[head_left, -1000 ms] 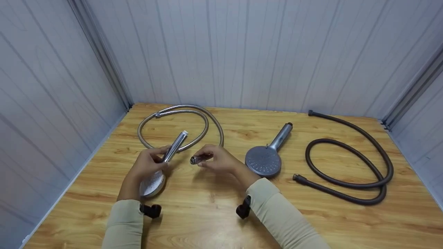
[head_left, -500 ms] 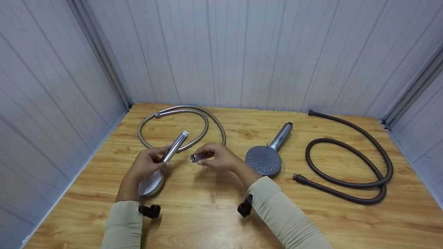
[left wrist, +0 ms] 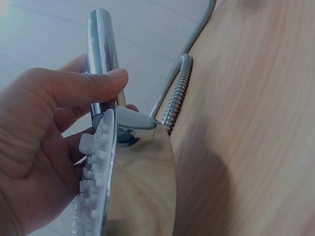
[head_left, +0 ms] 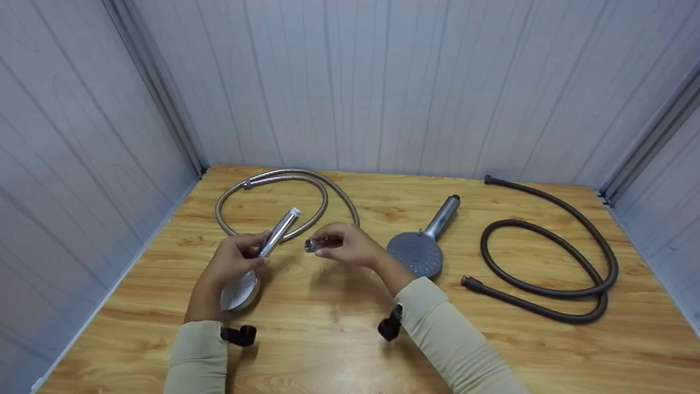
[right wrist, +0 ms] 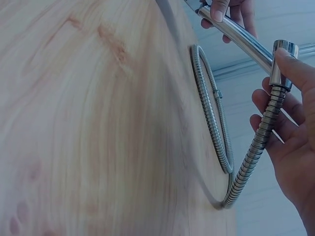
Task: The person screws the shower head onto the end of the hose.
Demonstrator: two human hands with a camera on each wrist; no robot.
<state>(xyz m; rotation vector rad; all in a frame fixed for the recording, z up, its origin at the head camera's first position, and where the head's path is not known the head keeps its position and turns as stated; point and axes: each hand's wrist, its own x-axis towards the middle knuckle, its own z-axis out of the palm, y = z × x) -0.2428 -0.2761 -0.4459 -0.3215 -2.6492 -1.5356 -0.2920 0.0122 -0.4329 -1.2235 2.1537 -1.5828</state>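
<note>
My left hand [head_left: 232, 260] grips a chrome shower head [left wrist: 147, 172] by its handle, the spray face turned toward the palm side and the threaded end pointing up and away. In the left wrist view the thumb lies across the handle. My right hand [head_left: 350, 246] pinches the chrome end fitting [right wrist: 281, 73] of a silver metal shower hose [right wrist: 256, 147] between thumb and fingers. The fitting's open end faces the shower head handle, with a gap between them in the head view. The rest of the hose loops on the table behind both hands.
A grey shower head [head_left: 415, 254] lies on the wooden table [head_left: 328, 339], right of my right hand and partly behind its wrist. Farther right a dark grey hose [head_left: 547, 293] lies in a loose coil. Panelled walls [head_left: 355, 82] enclose the back and sides.
My right hand has lifted slightly and shifted a little away with the hose fitting, dragging the near part of the hose slightly right. My left hand stays nearly still with the shower head.
</note>
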